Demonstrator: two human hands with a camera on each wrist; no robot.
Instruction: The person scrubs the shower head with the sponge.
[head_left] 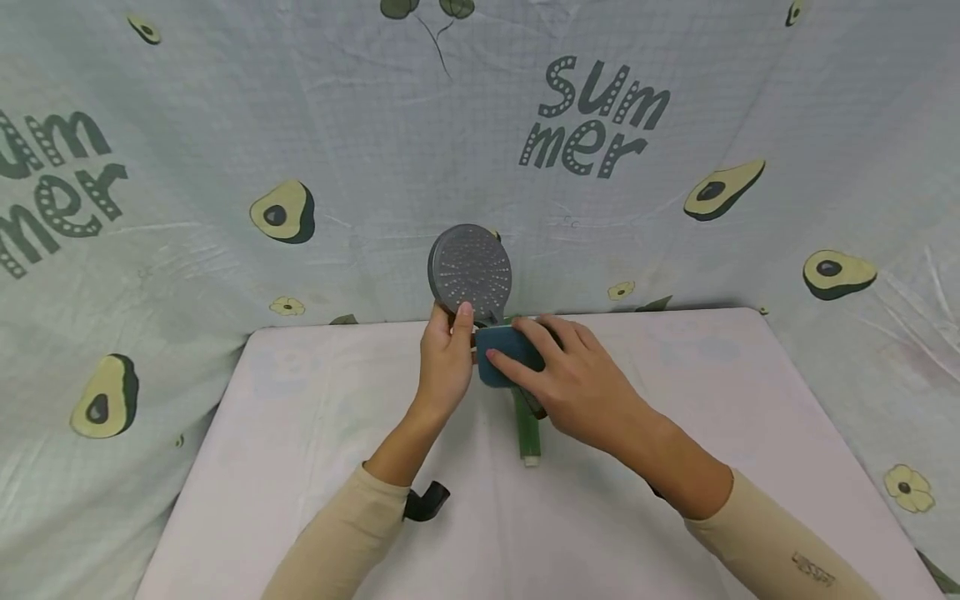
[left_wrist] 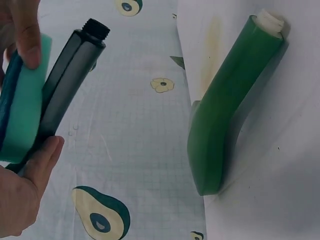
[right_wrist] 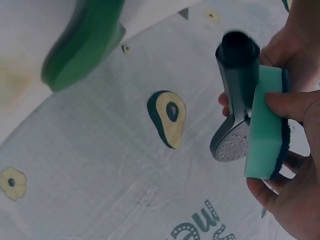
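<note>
My left hand (head_left: 444,367) grips a dark grey handheld shower head (head_left: 471,268) near its neck, with the round nozzle face upward and toward the camera. In my right hand (head_left: 581,383) is a two-layer sponge (head_left: 501,357), dark blue on one side and teal on the other. The right wrist view shows the sponge (right_wrist: 265,127) pinched between thumb and fingers, its teal side against the shower head's handle (right_wrist: 240,82). A black threaded end (left_wrist: 96,29) of the handle sticks out free in the left wrist view.
On the white table (head_left: 637,517), beyond and below the hands, lies a bent green thing (left_wrist: 220,115) with a white threaded end. A black elbow-shaped piece (head_left: 427,502) lies by the left sleeve. Behind the table hangs a cloth (head_left: 375,150) printed with avocados.
</note>
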